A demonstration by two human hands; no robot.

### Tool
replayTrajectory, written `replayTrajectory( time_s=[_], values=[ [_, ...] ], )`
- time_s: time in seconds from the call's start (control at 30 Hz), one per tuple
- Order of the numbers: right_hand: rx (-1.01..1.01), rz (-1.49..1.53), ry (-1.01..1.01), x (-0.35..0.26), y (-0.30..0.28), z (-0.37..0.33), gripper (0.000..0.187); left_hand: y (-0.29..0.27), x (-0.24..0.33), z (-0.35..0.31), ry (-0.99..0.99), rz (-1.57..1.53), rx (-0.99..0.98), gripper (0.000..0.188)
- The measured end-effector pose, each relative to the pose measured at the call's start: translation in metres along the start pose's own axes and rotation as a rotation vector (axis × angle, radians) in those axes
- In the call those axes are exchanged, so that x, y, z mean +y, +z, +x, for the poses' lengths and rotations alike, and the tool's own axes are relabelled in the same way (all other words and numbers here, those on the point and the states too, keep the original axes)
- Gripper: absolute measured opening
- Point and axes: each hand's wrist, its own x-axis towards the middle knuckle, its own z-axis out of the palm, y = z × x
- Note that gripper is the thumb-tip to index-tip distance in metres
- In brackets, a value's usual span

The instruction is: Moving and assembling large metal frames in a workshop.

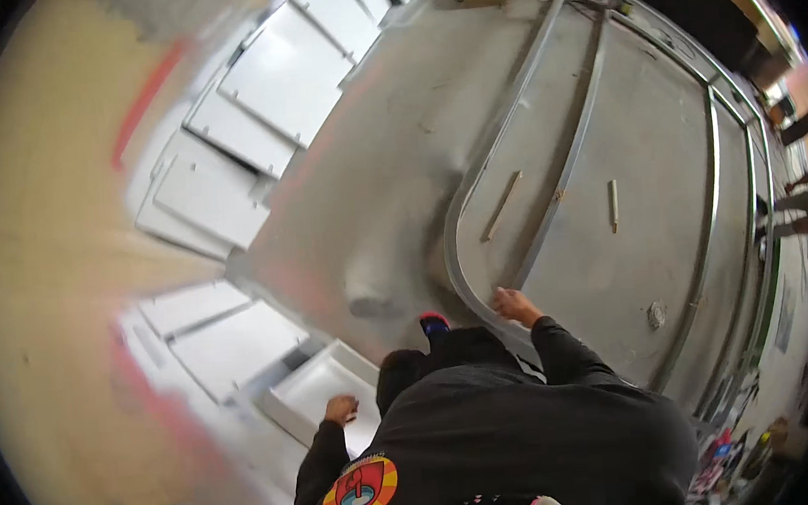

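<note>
White shallow rectangular tray with raised rims [319, 383] sits at the worker's left side, low beside the body, next to smooth white rectangular panels [236, 346]. The worker's left hand [342, 409] is over it with the fingers curled; from where I stand, I cannot tell whether they grip it. Well apart from that, the right hand [517, 307] reaches out with bent fingers at the rounded corner of a long gray metal frame with parallel rails [575, 158]; whether it touches the metal I cannot tell.

Within the frame's outline, two slim pale wooden sticks [614, 206] lie apart on the gray floor [387, 159], and a small round silvery piece [657, 314] lies farther toward the worker's right. Ahead on the left runs a row of larger white panels [285, 62], beside a broad pale-yellow surface streaked with red [42, 233]. Past the frame, at far right, another person's legs [795, 212] show.
</note>
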Motion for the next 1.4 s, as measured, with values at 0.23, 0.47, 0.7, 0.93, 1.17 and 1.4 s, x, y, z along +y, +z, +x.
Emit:
replayTrajectory(
  time_s=[0.23, 0.47, 0.7, 0.93, 1.17, 1.4],
  values=[
    [0.099, 0.001, -0.256, -0.187, 0.118, 0.108, 0.044, -0.168, 0.06, 0.078, 0.17, 1.461, 0.007, 0.022],
    [0.549, 0.368, 0.156, -0.189, 0.056, 0.219, 0.06, -0.326, 0.351, 0.226, 0.636, 1.387, 0.083, 0.015],
    [0.711, 0.721, -0.201, -0.351, 0.029, 0.221, 0.067, -0.269, 0.792, 0.373, 0.328, 0.605, -0.126, 0.02],
    [0.846, 1.522, -0.503, -0.422, -0.069, 0.313, 0.073, -0.071, 1.121, 0.436, 0.63, 0.596, -0.172, 0.042],
    [1.013, 2.209, -0.494, -0.482, -0.123, 0.393, 0.072, 0.116, 1.277, 0.467, 0.422, 0.946, -0.458, 0.061],
    [1.123, 2.863, -0.909, -0.508, -0.177, 0.483, 0.082, 0.304, 1.368, 0.585, 0.135, 0.893, -0.581, 0.076]
  ],
)
